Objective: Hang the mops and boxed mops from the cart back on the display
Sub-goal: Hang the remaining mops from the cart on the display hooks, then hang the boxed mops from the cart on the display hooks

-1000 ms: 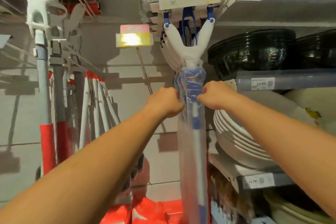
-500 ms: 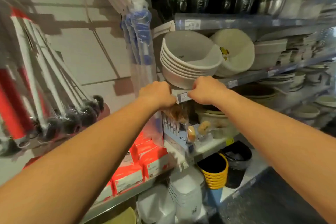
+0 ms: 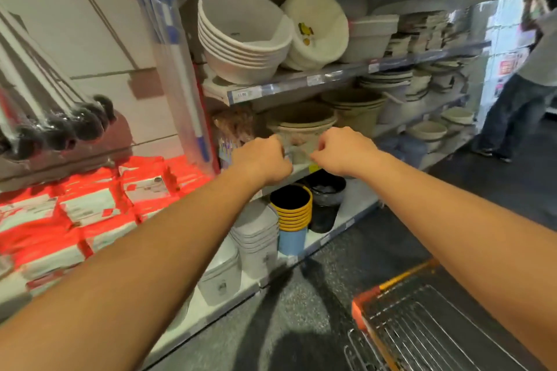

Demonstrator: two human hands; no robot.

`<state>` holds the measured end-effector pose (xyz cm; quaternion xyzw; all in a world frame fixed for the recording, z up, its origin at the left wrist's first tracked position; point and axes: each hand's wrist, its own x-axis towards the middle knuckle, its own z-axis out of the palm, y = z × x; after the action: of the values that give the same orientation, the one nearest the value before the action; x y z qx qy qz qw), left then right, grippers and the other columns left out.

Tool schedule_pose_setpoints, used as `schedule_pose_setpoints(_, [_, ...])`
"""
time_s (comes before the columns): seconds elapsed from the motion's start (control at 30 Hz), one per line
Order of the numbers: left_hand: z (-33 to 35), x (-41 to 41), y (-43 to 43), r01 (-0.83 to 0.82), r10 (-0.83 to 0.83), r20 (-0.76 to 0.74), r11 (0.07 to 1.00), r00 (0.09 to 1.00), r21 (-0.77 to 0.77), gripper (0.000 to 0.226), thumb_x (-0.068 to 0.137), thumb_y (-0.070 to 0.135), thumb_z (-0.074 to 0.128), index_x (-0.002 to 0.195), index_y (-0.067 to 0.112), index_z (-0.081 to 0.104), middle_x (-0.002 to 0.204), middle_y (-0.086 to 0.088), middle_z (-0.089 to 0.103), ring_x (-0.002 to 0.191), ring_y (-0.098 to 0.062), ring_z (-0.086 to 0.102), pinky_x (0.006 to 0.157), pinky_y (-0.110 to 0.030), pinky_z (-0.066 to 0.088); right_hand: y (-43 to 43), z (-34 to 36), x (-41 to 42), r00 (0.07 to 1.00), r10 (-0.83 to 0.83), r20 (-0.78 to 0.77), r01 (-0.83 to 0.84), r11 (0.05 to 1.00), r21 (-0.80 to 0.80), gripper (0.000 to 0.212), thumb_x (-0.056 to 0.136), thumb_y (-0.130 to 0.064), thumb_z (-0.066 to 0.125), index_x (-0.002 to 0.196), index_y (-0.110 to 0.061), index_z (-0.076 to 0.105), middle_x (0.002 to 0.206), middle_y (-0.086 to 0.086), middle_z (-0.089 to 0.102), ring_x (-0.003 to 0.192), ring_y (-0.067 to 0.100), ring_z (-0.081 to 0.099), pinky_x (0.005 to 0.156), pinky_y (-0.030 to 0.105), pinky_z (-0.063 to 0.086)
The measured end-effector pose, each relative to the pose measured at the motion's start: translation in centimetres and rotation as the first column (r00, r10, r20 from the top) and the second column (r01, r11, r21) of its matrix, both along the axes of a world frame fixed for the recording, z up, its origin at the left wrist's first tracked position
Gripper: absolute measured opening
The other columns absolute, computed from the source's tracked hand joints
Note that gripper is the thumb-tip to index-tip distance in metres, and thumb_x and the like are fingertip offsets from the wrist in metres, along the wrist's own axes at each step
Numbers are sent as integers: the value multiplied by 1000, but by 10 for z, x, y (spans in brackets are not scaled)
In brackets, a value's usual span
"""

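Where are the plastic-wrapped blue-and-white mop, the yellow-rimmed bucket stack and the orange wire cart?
plastic-wrapped blue-and-white mop [image 3: 184,78]: head view, its pole.
yellow-rimmed bucket stack [image 3: 294,215]: head view, stacked rims.
orange wire cart [image 3: 366,298]: head view, orange corner.

Glossy clear plastic-wrapped mop [image 3: 177,69], shiny wire cart [image 3: 434,328], matt plastic basins [image 3: 241,48]

Shelves [image 3: 331,75] carry stacked basins [image 3: 241,39], seemingly plastic; cart [image 3: 422,325] stands on floor [image 3: 316,295].

L hand [image 3: 261,160], R hand [image 3: 343,153] bare (forearms too).
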<state>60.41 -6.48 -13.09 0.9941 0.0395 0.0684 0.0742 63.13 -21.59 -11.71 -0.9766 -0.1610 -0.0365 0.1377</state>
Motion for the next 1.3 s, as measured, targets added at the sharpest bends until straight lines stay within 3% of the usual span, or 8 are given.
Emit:
schedule_pose_setpoints(0.1, [-21, -31, -32, -21, 21, -20, 1000, 1000, -3, 35, 87, 37, 55, 113, 15, 61, 117, -11, 60, 116, -33, 51, 81, -38, 42, -32, -17, -29, 1000, 5, -29, -6, 1000, -22, 30, 90, -36, 54, 70, -15, 46, 73, 5, 47, 76, 28, 46, 64, 31, 35])
schedule_pose_setpoints(0.23, [-31, -80, -48, -64, 63, -30, 998, 998, -22, 36, 89, 42, 57, 111, 14, 64, 112, -12, 64, 103, -33, 59, 71, -33, 41, -47, -29, -68, 997, 45, -67, -49, 996, -69, 21, 89, -34, 54, 85, -14, 57, 86, 10, 54, 80, 30, 51, 67, 32, 40])
schedule_pose_setpoints(0.5, [-43, -214, -2, -360, 361, 29, 932, 932, -26, 39, 89, 40, 54, 122, 20, 61, 124, -11, 61, 114, -33, 57, 89, -38, 45, -2, -33, -162, 971, 240, 22, -235, 964, -122, 32, 92, -38, 50, 109, -14, 63, 112, 12, 62, 96, 31, 56, 71, 32, 38])
schedule_pose_setpoints(0.63, [-48, -299, 35, -517, 518, 47, 855, 854, -47, 40, 90, 39, 54, 124, 20, 60, 123, -10, 62, 114, -32, 57, 88, -37, 45, 49, -43, -217, 939, 340, 44, -338, 940, -51, 33, 91, -39, 50, 111, -16, 63, 118, 12, 62, 106, 32, 57, 80, 36, 44])
schedule_pose_setpoints(0.83, [-58, -443, 88, -704, 708, 18, 705, 706, -84, 39, 89, 41, 52, 122, 22, 60, 120, -6, 64, 112, -29, 58, 81, -35, 44, 135, -53, -335, 832, 549, -85, -542, 836, 86, 29, 88, -40, 56, 102, -16, 64, 107, 9, 65, 100, 30, 60, 86, 42, 51])
schedule_pose_setpoints(1.07, [-53, -590, 127, -851, 854, 47, 520, 518, -77, 37, 91, 42, 50, 123, 25, 60, 119, -4, 64, 109, -27, 57, 83, -37, 45, 210, -55, -465, 669, 734, -114, -719, 679, 152, 20, 91, -37, 56, 81, -20, 57, 78, 2, 55, 79, 24, 52, 68, 32, 43])
schedule_pose_setpoints(1.2, [-58, -649, 138, -909, 912, -5, 409, 410, -86, 34, 93, 42, 49, 121, 25, 60, 116, -3, 64, 108, -26, 57, 81, -37, 42, 243, -59, -523, 592, 799, -106, -784, 601, 156, 26, 88, -37, 56, 98, -15, 65, 101, 10, 65, 95, 30, 60, 81, 39, 51])
schedule_pose_setpoints(1.3, [-58, -681, 142, -937, 940, -29, 335, 339, -102, 36, 93, 42, 49, 124, 26, 58, 120, -2, 63, 111, -26, 56, 85, -37, 43, 262, -59, -554, 533, 840, -104, -822, 543, 172, 30, 87, -38, 55, 101, -15, 66, 103, 10, 66, 96, 31, 61, 83, 42, 52])
